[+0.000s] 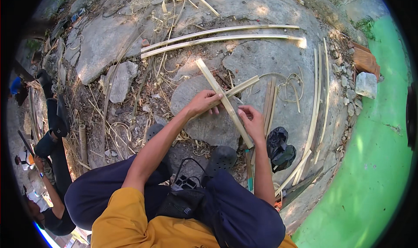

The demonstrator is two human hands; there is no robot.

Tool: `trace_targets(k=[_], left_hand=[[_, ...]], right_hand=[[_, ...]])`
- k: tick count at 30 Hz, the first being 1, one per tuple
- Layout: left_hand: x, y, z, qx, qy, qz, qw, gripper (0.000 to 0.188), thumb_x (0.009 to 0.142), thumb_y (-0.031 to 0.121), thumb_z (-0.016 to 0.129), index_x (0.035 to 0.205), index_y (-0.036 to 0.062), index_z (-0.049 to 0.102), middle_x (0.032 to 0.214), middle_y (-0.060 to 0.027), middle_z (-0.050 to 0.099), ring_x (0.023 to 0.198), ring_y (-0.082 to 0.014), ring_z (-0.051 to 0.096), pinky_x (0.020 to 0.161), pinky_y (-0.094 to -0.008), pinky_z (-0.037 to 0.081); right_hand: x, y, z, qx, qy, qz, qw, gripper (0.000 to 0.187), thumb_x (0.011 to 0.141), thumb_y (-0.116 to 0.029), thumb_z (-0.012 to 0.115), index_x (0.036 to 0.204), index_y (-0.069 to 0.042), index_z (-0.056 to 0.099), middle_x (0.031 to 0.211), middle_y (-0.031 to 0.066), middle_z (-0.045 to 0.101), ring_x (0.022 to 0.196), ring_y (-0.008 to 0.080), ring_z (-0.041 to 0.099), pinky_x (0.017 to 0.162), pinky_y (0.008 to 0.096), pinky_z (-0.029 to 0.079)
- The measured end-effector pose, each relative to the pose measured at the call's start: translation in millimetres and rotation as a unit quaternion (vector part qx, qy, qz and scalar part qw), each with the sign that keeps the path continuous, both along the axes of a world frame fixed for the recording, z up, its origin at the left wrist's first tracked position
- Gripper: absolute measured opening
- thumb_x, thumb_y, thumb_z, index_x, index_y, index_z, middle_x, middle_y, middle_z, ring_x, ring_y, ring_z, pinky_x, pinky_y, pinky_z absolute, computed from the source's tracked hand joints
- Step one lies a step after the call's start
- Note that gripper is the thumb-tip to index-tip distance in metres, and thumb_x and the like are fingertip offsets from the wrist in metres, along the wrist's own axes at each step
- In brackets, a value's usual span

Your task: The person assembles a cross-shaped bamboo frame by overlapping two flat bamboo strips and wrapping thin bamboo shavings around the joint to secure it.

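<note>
The step in hand looks like putting two strips across each other to make an X, close to the middle of the view, above a flat grey stone (pixel 213 132). The left hand (pixel 203 102) grips the strips right by the spot where they cross. The right hand (pixel 252 122) is just beside the lower half of the long bamboo strip (pixel 233 112), with its fingers bent; I cannot tell if it touches the strip or pinches anything. The next move seems to call for a tight hold at the crossing, so the strips do not slip or twist, while the right hand is there to help. The long bamboo strip points to 11 o'clock at its far end and 5 o'clock at its near end. The second bamboo strip (pixel 245 85) has its long line going from 2 o'clock toward 8 o'clock, and the left hand hides its low end. Two more bamboo strips (pixel 222 35) lie at 12 o'clock on the ground, and a black plastic bag (pixel 281 149) sits between 4 and 5 o'clock.
</note>
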State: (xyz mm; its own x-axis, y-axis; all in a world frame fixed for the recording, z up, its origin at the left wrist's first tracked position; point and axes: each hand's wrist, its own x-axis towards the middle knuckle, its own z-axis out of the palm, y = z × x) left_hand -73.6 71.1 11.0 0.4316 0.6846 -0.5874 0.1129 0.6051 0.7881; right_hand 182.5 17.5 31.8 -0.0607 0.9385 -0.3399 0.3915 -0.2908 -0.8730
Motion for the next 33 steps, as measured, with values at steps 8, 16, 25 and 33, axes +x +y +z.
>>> trace_targets(k=[8, 16, 25, 33], left_hand=[[-5, -1, -3, -0.001, 0.002, 0.008, 1.000, 0.046, 0.109, 0.042, 0.058, 0.117, -0.0018, 0.071, 0.101, -0.0102, 0.077, 0.071, -0.0144, 0.073, 0.057, -0.0263, 0.055], [4, -10, 26, 0.059, -0.013, -0.029, 0.998, 0.047, 0.109, 0.044, 0.059, 0.113, 0.0002, 0.074, 0.093, -0.0049, 0.076, 0.070, -0.0111, 0.071, 0.055, -0.0250, 0.051], [11, -11, 63, 0.111, -0.002, -0.077, 0.991, 0.045, 0.108, 0.040, 0.060, 0.107, -0.0006, 0.078, 0.083, -0.0055, 0.075, 0.065, -0.0119, 0.070, 0.057, -0.0291, 0.051], [19, -12, 110, 0.263, -0.069, -0.072, 0.960, 0.030, 0.106, 0.023, 0.066, 0.119, -0.0016, 0.075, 0.087, -0.0079, 0.077, 0.070, -0.0139, 0.071, 0.064, -0.0312, 0.055]], right_hand=[[-16, -11, -2, -0.063, 0.093, -0.004, 0.994, 0.026, 0.099, -0.014, 0.075, 0.121, -0.001, 0.072, 0.095, 0.0082, 0.077, 0.084, 0.0115, 0.071, 0.077, 0.0274, 0.057], [-14, -11, 10, -0.124, 0.210, -0.043, 0.969, 0.038, 0.102, -0.014, 0.072, 0.136, 0.001, 0.062, 0.100, 0.0098, 0.075, 0.085, 0.0139, 0.072, 0.075, 0.0266, 0.058], [-16, -15, 35, -0.116, 0.268, -0.066, 0.954, 0.043, 0.100, -0.010, 0.073, 0.137, -0.002, 0.052, 0.102, 0.0138, 0.074, 0.081, 0.0197, 0.074, 0.073, 0.0319, 0.062], [-15, -29, 82, 0.014, 0.254, -0.084, 0.963, 0.035, 0.098, -0.002, 0.072, 0.129, -0.002, 0.058, 0.101, 0.0111, 0.073, 0.082, 0.0164, 0.073, 0.072, 0.0300, 0.061]])
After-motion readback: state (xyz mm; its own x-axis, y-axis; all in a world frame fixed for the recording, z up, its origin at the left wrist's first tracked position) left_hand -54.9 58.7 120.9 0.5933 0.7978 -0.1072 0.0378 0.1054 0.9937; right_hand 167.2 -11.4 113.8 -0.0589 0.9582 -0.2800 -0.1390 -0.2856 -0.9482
